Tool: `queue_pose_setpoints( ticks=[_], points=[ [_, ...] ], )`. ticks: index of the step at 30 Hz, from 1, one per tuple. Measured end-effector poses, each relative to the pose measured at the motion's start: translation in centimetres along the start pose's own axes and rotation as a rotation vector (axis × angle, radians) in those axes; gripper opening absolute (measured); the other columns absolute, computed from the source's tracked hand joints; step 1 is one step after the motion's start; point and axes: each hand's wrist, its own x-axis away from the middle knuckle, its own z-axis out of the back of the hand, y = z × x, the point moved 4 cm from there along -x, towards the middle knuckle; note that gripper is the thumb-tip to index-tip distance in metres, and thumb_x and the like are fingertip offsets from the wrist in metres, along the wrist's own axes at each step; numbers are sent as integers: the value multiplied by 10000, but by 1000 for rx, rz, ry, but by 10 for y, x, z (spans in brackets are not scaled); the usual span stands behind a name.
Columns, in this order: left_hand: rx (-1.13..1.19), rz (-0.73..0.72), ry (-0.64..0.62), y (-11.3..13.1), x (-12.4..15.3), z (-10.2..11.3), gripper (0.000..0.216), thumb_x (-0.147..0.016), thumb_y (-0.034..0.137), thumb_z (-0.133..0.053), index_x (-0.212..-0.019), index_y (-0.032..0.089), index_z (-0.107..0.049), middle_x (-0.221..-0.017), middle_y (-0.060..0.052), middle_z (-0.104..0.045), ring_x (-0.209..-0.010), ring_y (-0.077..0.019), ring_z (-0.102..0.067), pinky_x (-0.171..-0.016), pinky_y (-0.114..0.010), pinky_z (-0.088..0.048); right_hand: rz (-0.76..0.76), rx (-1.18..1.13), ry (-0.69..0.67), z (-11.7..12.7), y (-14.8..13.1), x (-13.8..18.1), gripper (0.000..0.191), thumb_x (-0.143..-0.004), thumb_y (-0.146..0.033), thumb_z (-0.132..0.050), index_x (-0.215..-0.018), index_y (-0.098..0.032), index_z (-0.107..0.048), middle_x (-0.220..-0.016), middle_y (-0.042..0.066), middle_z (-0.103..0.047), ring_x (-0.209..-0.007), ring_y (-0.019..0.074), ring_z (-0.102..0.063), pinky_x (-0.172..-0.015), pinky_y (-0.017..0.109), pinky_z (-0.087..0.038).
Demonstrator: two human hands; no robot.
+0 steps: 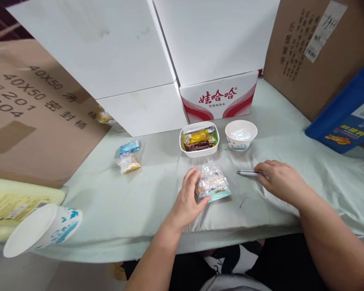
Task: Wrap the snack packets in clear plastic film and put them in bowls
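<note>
My left hand (188, 198) has its fingers and thumb around the left side of a clear plastic packet (214, 180) with a pale green lower edge, resting on the cloth. What is inside is hard to make out. To the right, my right hand (279, 180) pinches the end of a slim silver pen (245, 173) that lies almost flat, pointing left. Beyond the packet is a white oval tub (199, 153) filled with wrapped snacks (197, 137). Beside it stands a paper bowl (242, 142) holding clear plastic.
Two small bags, one with a blue wrapper (129, 148) and one yellowish (129, 163), lie at left. A paper cup (63, 226) tilts near the front left edge beside a yellow jug (18, 206). White boxes (142, 109), cardboard cartons (42, 121) and a blue bottle (346, 117) surround the table.
</note>
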Motion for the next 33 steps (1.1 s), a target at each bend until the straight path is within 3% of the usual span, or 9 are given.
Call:
queue_pose_setpoints(
  ticks=[3, 7, 9, 13, 17, 21, 26, 29, 33],
  points=[
    [0, -33, 0, 3, 1, 0, 774, -835, 156, -621, -1491, 292, -233, -1369, -142, -500, -1140, -247, -601, -944, -424, -543, -43, -22, 164, 1, -3, -2, 261, -914, -311, -501, -1075, -174, -655, -1059, 153, -670, -1074, 335, -582, -913, 505, -465],
    [15, -209, -95, 18, 1, 1, 578, -880, 77, -521, -1395, 317, -414, -1157, -67, -649, -1104, -219, -625, -937, -407, -555, 375, -392, 143, -3, -62, 5, 853, -814, -559, -654, -1477, -165, -288, -1482, 209, -381, -1359, 339, -379, -1065, 493, -391],
    [39, -253, -95, 23, 0, 3, 539, -883, 55, -502, -1353, 317, -459, -1177, -64, -639, -1121, -209, -618, -939, -395, -555, 490, -440, 49, -9, -86, 9, 948, -793, -509, -698, -1520, -179, -188, -1524, 215, -312, -1382, 330, -354, -1066, 482, -395],
    [10, -164, 123, 14, 1, 11, 498, -873, 68, -528, -1319, 285, -490, -1196, -86, -600, -1094, -207, -617, -928, -384, -547, 370, -446, 2, -17, -85, 3, 467, -875, -159, -519, -1339, -208, -504, -1174, 128, -636, -1060, 241, -615, -886, 380, -510],
    [47, 103, 446, -11, 8, 20, 392, -863, 111, -554, -1235, 235, -544, -1069, -68, -598, -952, -172, -622, -853, -330, -535, 22, -435, 245, -6, -47, -6, 236, -846, -150, -474, -1000, -195, -647, -876, 63, -665, -749, 189, -628, -720, 320, -519],
    [157, 279, 686, -26, 16, 28, 388, -840, 129, -564, -1214, 226, -522, -996, -37, -571, -867, -131, -592, -814, -274, -503, -154, -397, 395, 6, -25, -4, 217, -833, -169, -472, -982, -205, -625, -931, 76, -667, -812, 217, -628, -651, 321, -519],
    [44, 171, 841, -16, 19, 39, 349, -798, 93, -568, -1125, 213, -548, -1050, -47, -548, -981, -161, -566, -876, -317, -463, 44, -337, 698, 20, -32, 6, 278, -809, -95, -487, -1031, -219, -599, -1026, 92, -644, -1005, 263, -599, -863, 448, -504],
    [15, 6, 739, -5, 16, 38, 209, -845, 119, -549, -1032, 208, -574, -1004, -44, -578, -994, -185, -579, -878, -354, -476, 270, -441, 664, 19, -46, 10, 286, -835, -58, -497, -1051, -221, -587, -999, 77, -642, -964, 222, -616, -840, 395, -518],
    [-177, -52, 358, 4, 4, 25, 220, -890, 221, -559, -1106, 203, -596, -1057, -77, -658, -1072, -247, -589, -964, -446, -423, 360, -437, 291, 4, -58, 4, 216, -937, -166, -478, -1119, -192, -592, -1052, 98, -663, -993, 215, -632, -838, 362, -527]
  ],
)
